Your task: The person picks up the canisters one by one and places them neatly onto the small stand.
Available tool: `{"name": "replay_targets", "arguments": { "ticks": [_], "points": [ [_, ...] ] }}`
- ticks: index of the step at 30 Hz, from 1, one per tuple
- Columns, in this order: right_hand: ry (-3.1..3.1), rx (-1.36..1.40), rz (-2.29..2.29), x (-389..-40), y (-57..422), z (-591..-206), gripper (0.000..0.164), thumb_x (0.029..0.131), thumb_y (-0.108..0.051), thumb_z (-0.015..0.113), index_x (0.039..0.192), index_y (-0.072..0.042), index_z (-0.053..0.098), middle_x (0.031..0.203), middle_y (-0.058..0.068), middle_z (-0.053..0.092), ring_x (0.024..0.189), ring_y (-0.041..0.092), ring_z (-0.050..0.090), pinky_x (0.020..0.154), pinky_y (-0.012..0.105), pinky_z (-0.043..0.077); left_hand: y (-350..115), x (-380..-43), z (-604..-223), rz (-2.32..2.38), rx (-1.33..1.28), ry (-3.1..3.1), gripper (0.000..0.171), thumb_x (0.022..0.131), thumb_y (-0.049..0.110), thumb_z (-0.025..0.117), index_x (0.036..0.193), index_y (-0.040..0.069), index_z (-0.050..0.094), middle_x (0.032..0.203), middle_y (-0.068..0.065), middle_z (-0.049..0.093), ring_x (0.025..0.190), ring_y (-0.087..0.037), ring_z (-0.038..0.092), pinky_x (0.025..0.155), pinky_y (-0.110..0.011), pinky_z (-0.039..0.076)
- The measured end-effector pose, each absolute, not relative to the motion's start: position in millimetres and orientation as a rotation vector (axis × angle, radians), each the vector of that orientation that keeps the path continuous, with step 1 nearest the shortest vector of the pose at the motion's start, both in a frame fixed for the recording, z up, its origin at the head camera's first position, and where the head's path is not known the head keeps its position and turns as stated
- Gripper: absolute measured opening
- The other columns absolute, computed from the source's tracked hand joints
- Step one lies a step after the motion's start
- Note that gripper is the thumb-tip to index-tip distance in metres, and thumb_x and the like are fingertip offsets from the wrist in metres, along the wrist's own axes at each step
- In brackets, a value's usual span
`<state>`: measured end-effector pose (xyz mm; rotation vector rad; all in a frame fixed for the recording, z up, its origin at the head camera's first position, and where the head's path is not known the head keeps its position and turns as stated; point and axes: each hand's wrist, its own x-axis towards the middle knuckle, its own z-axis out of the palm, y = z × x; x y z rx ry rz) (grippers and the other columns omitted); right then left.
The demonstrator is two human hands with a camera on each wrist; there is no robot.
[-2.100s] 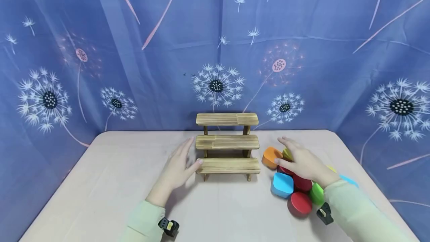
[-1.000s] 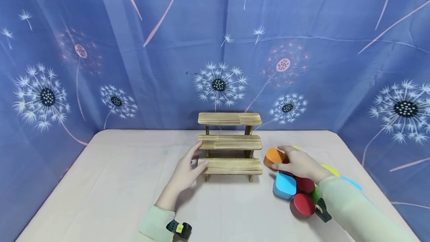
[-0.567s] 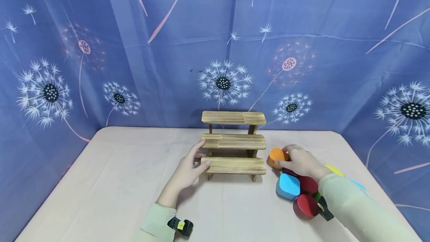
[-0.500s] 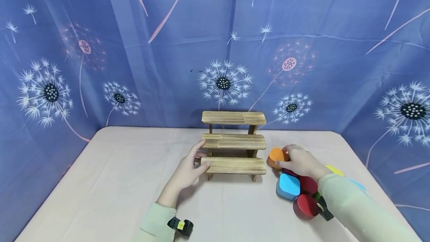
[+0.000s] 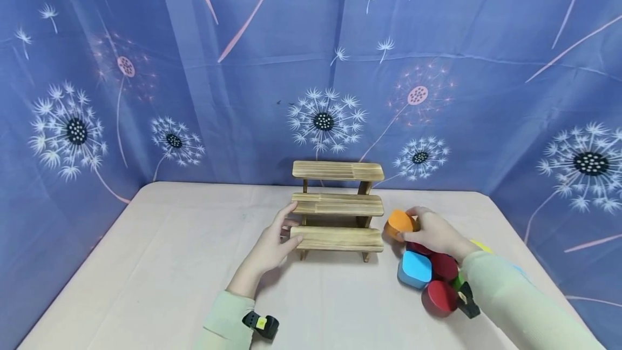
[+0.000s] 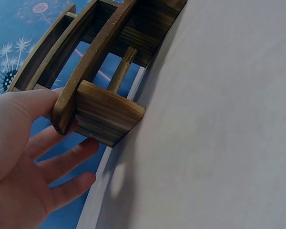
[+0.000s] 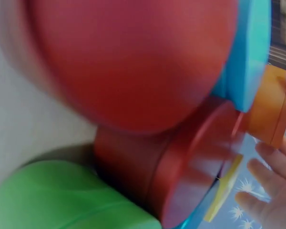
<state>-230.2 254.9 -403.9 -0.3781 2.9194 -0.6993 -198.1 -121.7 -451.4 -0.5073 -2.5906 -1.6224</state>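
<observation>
A three-step wooden stand (image 5: 337,237) stands near the middle back of the table. My left hand (image 5: 268,247) grips its left end; in the left wrist view the thumb and forefinger (image 6: 38,140) pinch the end of one shelf, the other fingers spread below. To the right of the stand, my right hand (image 5: 437,234) grips an orange rounded-square tin (image 5: 400,222) between thumb and fingers. The right wrist view shows fingertips (image 7: 271,160) at the side of the orange tin (image 7: 269,105). The tin is at the far left edge of a group of tins.
A blue rounded-square tin (image 5: 415,270), a round red tin (image 5: 441,297) and a darker red one (image 5: 444,267) crowd beside the right wrist. Green (image 5: 458,282) and yellow (image 5: 480,245) tins are partly hidden by the right arm. A blue dandelion-print cloth (image 5: 243,123) surrounds the table (image 5: 146,274).
My left hand has moved right and taken hold of the stand's end. My right hand has come down from hovering over the tins, gripped the orange tin and shifted it up slightly.
</observation>
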Motion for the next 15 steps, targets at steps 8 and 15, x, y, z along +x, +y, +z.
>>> {"name": "replay_targets", "arguments": {
  "ticks": [8, 15],
  "points": [
    [2.904, -0.469, -0.931, -227, 264, -392, 0.059, 0.085, -0.032, 0.069, 0.126, 0.003, 0.046, 0.122, 0.022, 0.057, 0.114, 0.042, 0.052, 0.095, 0.058, 0.042, -122, -199, -454, -1.611, -0.514, -2.597, 0.073, 0.09, 0.01, 0.063, 0.149, 0.029, 0.025, 0.114, -0.007, 0.063, 0.091, -0.017, 0.059, 0.087, -0.037, 0.049],
    [2.9, -0.476, -1.0, -228, 265, -371, 0.059, 0.086, -0.025, 0.067, 0.13, 0.005, 0.042, 0.126, 0.024, 0.053, 0.109, 0.037, 0.056, 0.086, 0.039, 0.052, -121, -198, -453, -1.599, -0.513, -2.599, 0.073, 0.089, 0.01, 0.064, 0.149, 0.028, 0.024, 0.113, -0.006, 0.062, 0.088, -0.015, 0.058, 0.085, -0.032, 0.049]
  ]
}}
